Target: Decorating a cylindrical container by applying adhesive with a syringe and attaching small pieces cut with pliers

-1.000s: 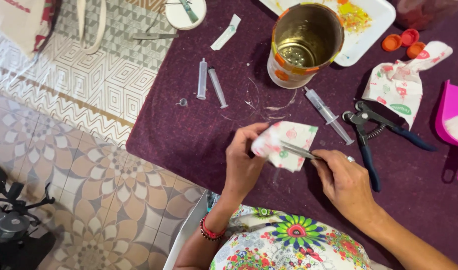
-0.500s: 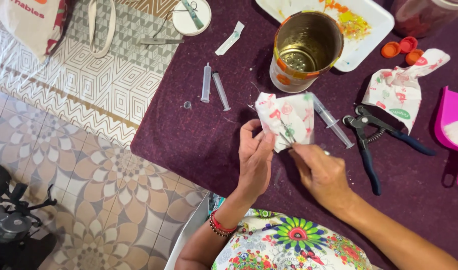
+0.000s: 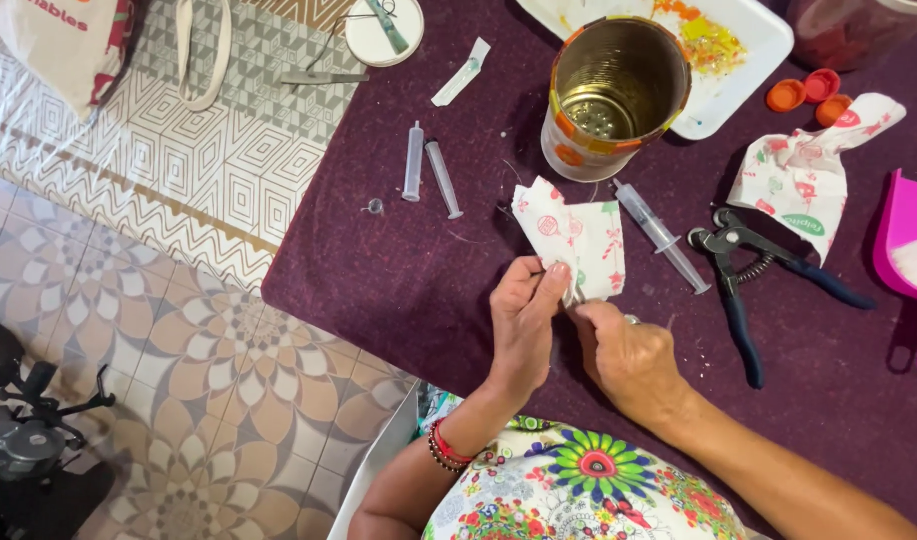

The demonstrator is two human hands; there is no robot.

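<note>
A printed paper scrap (image 3: 570, 236), white with red and green marks, stands up near the middle of the frame, over the purple cloth (image 3: 398, 270). Both hands pinch its lower edge: the left hand (image 3: 523, 325) has thumb and forefinger closed on the bottom left corner, and the right hand (image 3: 628, 355) grips the bottom just beside it, fingers curled tight on the paper. The two hands nearly touch.

Just above the scrap sits an open tin can (image 3: 613, 95), partly on a white tray (image 3: 748, 60) smeared with colour. A syringe (image 3: 660, 236) lies slanted to the right of the scrap, close to it. Further right lie black pliers (image 3: 743, 290) with blue handles, then another crumpled printed paper (image 3: 803, 175) and a pink scoop (image 3: 908, 265) at the right edge. Orange caps (image 3: 806, 90) rest at the upper right. Left of the scrap, two more syringe parts (image 3: 428, 170) lie side by side. Patterned floor tiles (image 3: 178, 340) fill the lower left.
</note>
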